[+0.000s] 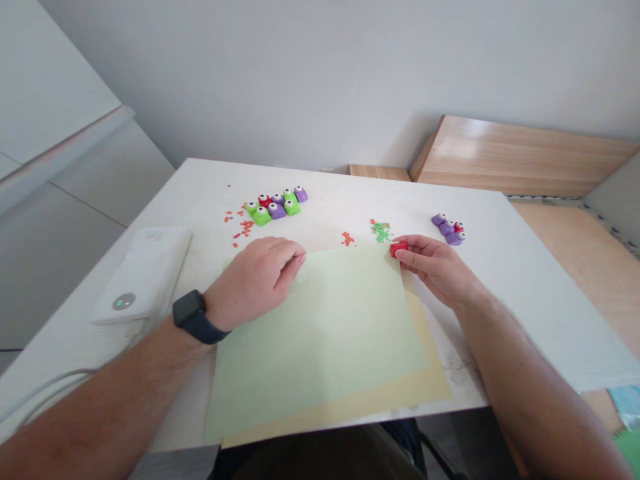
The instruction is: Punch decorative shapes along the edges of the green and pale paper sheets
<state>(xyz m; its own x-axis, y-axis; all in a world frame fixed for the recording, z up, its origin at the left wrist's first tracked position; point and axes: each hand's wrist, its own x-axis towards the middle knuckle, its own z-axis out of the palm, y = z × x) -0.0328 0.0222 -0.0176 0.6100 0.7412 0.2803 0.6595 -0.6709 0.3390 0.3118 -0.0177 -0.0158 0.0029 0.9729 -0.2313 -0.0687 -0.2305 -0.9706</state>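
My right hand point(433, 263) pinches a small red block point(399, 250) between thumb and fingers at the far right corner of a pale green sheet of paper point(340, 327). Its exact kind does not show. Curled over the sheet's far left part is my left hand point(260, 273), thumb and forefinger pressed together near the far edge. Whatever they hold, if anything, is hidden. Under the green sheet a yellow sheet point(435, 373) sticks out at the right and front. Green bits point(383, 231) and orange-red bits point(347, 239) lie just beyond the paper.
Green, purple and red one-eyed pieces point(277, 210) cluster at the back left, with red bits point(245, 230) beside them. Several purple and red ones point(453, 233) sit at the back right. A white device point(145, 273) and its cable point(55, 383) occupy the table's left side.
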